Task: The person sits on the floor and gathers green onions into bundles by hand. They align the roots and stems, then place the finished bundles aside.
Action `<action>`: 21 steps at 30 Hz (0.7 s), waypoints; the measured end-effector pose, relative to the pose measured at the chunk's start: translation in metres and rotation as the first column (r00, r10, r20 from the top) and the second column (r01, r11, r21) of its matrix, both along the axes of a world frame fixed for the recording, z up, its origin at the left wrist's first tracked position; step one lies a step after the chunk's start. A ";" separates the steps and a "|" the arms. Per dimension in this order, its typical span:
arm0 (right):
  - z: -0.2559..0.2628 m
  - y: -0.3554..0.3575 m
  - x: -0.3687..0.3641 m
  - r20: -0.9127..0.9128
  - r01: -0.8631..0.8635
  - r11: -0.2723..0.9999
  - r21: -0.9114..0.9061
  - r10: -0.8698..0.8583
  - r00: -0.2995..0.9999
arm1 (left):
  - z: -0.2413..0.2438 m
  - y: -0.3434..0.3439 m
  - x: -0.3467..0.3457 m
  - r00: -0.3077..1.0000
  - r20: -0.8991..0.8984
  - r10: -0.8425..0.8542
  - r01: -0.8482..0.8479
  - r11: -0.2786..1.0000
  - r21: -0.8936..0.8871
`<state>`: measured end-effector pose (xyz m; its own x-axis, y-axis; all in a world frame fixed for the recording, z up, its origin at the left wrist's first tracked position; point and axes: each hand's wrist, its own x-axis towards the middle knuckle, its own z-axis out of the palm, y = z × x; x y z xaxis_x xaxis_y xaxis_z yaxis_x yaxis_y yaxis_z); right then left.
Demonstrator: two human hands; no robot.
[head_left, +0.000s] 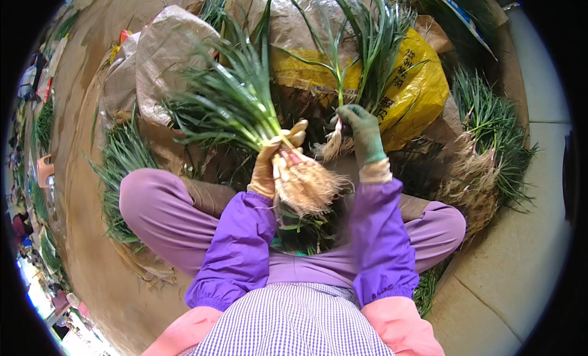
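Note:
My left hand (271,158), in a tan glove, is closed around a thick bunch of green garlic plants (250,103). Their leaves fan out up and to the left, and their pale, shaggy roots (308,184) hang toward my lap. To its right, my right hand (360,126), in a greenish glove, pinches a single garlic plant (340,87) by its lower stem, just above its roots. More long green leaves (374,44) stand directly behind the right hand. Loose greens lie in the shade below, between my legs; what they rest on is hidden.
A yellow woven plastic sack (418,85) and pale sacks (172,57) lie ahead. A heap of rooted plants (482,145) is at the right, another leafy pile (124,172) by my left knee. An orange plastic stool (45,171) and distant people are at far left.

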<state>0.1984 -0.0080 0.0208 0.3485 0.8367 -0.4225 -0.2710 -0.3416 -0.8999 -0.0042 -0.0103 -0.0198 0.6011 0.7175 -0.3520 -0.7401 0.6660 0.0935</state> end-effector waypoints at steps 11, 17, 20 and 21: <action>-0.024 0.008 -0.016 0.055 -0.314 0.916 -0.252 0.337 0.940 | 0.003 -0.019 0.018 0.986 0.164 0.026 -0.015 0.998 -0.065; -0.055 0.028 -0.064 -0.733 -0.128 0.978 -0.167 -0.036 0.680 | 0.001 -0.020 0.010 0.939 0.339 0.055 -0.027 0.996 -0.087; -0.072 0.023 -0.061 -0.780 0.165 0.978 -0.127 -0.201 0.592 | -0.015 -0.019 0.010 0.947 0.309 0.092 -0.071 0.994 -0.081; -0.073 0.022 -0.057 -0.777 0.114 0.985 -0.126 -0.170 0.606 | -0.009 -0.019 0.011 0.939 0.334 0.075 -0.050 0.995 -0.084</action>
<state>0.1412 0.0139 -0.0519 -0.0261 0.7704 -0.6370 -0.9116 -0.2798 -0.3011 0.0067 -0.0289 -0.0291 0.6484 0.7373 -0.1898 -0.7601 0.6129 -0.2158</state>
